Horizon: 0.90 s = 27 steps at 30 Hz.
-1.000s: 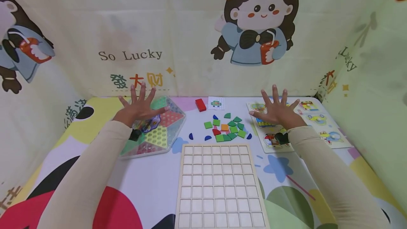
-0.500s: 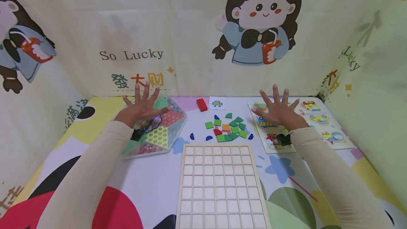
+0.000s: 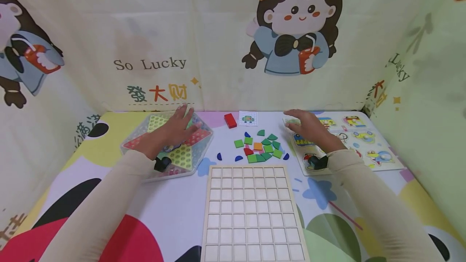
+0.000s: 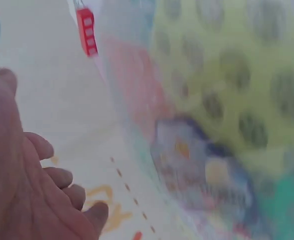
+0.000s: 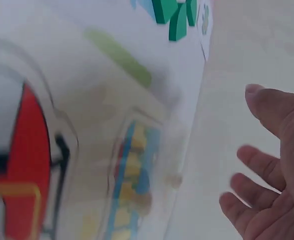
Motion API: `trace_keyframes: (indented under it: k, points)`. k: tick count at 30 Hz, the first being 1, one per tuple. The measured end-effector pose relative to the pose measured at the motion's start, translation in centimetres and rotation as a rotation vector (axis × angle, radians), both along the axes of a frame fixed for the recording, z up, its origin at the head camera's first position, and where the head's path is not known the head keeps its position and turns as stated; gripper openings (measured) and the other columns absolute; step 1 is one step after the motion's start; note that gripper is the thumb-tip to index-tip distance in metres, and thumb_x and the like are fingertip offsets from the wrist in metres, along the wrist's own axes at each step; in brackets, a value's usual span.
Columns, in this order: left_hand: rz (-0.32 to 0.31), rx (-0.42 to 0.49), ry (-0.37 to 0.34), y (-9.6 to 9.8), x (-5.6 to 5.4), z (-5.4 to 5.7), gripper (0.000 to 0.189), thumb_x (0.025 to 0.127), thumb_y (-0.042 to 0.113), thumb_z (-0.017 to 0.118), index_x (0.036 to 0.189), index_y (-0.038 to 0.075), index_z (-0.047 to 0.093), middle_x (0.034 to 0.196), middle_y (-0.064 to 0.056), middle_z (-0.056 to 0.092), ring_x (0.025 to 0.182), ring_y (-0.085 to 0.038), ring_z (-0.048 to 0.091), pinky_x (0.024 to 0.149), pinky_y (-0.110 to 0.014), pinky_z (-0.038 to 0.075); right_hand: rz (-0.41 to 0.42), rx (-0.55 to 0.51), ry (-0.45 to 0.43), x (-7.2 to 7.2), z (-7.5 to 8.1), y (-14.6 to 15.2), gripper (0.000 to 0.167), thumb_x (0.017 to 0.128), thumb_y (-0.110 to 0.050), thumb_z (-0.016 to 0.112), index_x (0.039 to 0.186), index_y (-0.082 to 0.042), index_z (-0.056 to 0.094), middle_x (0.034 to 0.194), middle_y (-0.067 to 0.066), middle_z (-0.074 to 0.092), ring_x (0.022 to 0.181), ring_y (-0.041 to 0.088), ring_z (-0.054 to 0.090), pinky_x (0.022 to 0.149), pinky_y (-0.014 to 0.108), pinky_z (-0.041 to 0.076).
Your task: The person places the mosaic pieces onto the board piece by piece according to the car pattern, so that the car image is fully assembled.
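Against a pale cloth backdrop (image 3: pixel 214 31) reading “So Lucky” (image 3: pixel 150 64) at upper left, a hexagonal plastic game board (image 3: pixel 183 155) is overlapped by the left hand (image 3: pixel 171 132), thumb and fingers apart, flat multicoloured pieces (image 3: pixel 257 146) at centre could be scattered by a low sweep, and a white picture-printed board (image 3: pixel 300 151) at right is overlapped by the right hand (image 3: pixel 314 129), likewise parted.

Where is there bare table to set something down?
Bare cloth lies between the left sleeve and wooden grid, nearer than the hexagonal game board; also between the grid and right sleeve, nearer than the vehicle puzzle. Crowded: beyond the grid, loose pieces cluster between those boards, red block and pattern card behind.
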<state>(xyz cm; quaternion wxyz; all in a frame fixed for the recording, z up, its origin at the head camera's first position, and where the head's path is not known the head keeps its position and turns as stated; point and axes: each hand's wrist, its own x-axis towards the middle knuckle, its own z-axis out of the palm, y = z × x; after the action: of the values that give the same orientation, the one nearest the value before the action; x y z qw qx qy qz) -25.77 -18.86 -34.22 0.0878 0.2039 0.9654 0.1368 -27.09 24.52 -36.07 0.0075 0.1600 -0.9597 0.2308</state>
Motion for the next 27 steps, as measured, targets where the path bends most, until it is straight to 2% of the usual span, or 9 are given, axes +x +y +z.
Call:
trace_keyframes:
  k: [3,6,10,14,21,27]
  points:
    - [-0.043,0.035,-0.020,0.9,0.8,-0.4,0.070,0.106,0.038,0.034,0.152,-0.007,0.007,0.159,-0.024,-0.007,0.145,-0.039,-0.006,0.114,-0.054,0.011,0.013,-0.046,0.005,0.1,-0.2,-0.4,0.036,0.096,-0.014,0.064,0.130,-0.003,0.062,0.134,0.018,0.057,0.128,0.037,0.047,0.103,0.055,0.037]
    - [-0.059,0.064,-0.035,1.6,1.9,-0.6,0.068,0.106,0.039,0.033,0.152,-0.006,0.012,0.161,-0.020,-0.003,0.146,-0.036,-0.001,0.114,-0.052,0.016,0.000,-0.056,-0.010,0.4,-0.5,-0.9,0.030,0.095,-0.013,0.065,0.123,-0.005,0.068,0.126,0.016,0.063,0.123,0.036,0.052,0.100,0.054,0.040]
    - [-0.062,0.105,-0.043,2.3,3.7,-0.8,0.066,0.105,0.043,0.034,0.154,0.002,0.018,0.162,-0.015,0.002,0.146,-0.036,0.008,0.111,-0.053,0.023,-0.012,-0.060,-0.024,0.7,-0.8,-1.5,0.027,0.093,-0.012,0.067,0.119,-0.007,0.071,0.123,0.012,0.065,0.123,0.034,0.054,0.100,0.052,0.041]
    - [-0.072,0.146,-0.055,2.6,5.4,-0.9,0.065,0.105,0.047,0.033,0.155,0.008,0.022,0.162,-0.011,0.006,0.146,-0.034,0.009,0.110,-0.055,0.025,-0.009,-0.076,-0.033,0.9,-1.1,-2.1,0.024,0.093,-0.012,0.068,0.116,-0.009,0.073,0.121,0.011,0.066,0.122,0.033,0.055,0.099,0.050,0.043]
    - [-0.108,0.172,-0.076,3.0,8.2,-1.5,0.066,0.104,0.049,0.033,0.152,0.003,0.029,0.161,-0.010,0.014,0.146,-0.030,0.015,0.111,-0.051,0.026,-0.004,-0.131,-0.056,1.3,-1.4,-2.9,0.020,0.091,-0.010,0.070,0.111,-0.008,0.075,0.117,0.011,0.068,0.119,0.033,0.056,0.099,0.050,0.043]
    - [-0.105,0.180,-0.093,3.8,11.1,-2.6,0.059,0.104,0.043,0.040,0.151,0.007,0.034,0.162,-0.001,0.013,0.146,-0.025,0.015,0.109,-0.049,0.030,0.012,-0.185,-0.081,1.6,-2.2,-3.1,0.021,0.091,-0.011,0.070,0.111,-0.007,0.074,0.113,0.010,0.070,0.116,0.030,0.059,0.095,0.046,0.046]
